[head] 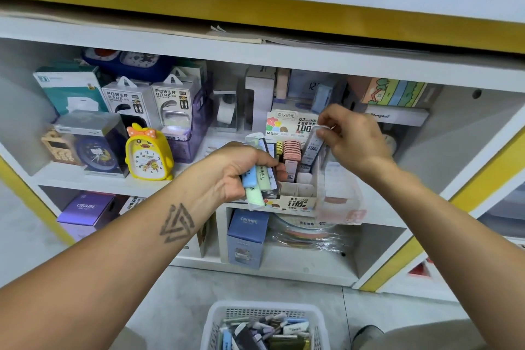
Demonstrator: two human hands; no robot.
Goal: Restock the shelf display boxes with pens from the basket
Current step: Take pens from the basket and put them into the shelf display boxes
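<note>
Left hand (235, 170) is gripping a bundle of packs (257, 182), fingers curled round it, right hand (352, 136) is pinching one pack (312, 148) over the display box (295, 196); basket (265, 327) is sitting on the floor below.

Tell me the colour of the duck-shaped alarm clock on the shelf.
Yellow, with an orange bow: the duck clock, head view.

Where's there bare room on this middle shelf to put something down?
Bare shelf lies right of the display box, toward the side wall. A thin strip runs in front of the yellow clock. The left half is crowded with clocks and power banks; the box area is taken by both hands.
</note>
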